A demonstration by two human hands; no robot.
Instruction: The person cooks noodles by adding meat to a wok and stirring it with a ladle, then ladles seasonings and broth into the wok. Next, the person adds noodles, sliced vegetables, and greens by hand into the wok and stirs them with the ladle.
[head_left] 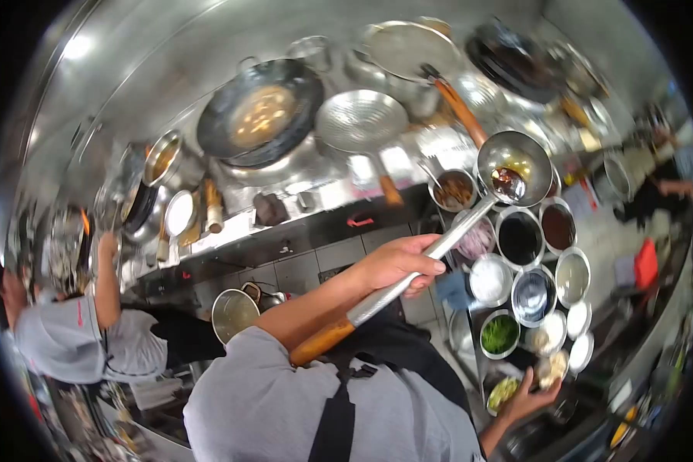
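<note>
My left hand (404, 266) grips the metal shaft of a long ladle (514, 168) with a wooden handle end. The ladle's bowl holds a little brown and yellowish liquid and hangs over the seasoning containers. Down at the right, my right hand (533, 399) has its fingers around the near side of a small bowl of pale pieces (551, 369). Close by are a bowl of chopped greens (500, 335) and a bowl of light green pieces (503, 393). A container of dark liquid (520, 236) stands below the ladle.
A wok (260, 112) with liquid and pale pieces sits on the stove. Beside it lie a perforated strainer (361, 121) and a large mesh sieve (412, 50). A co-worker (92, 339) stands at the left. A steel pot (235, 316) is below the counter edge.
</note>
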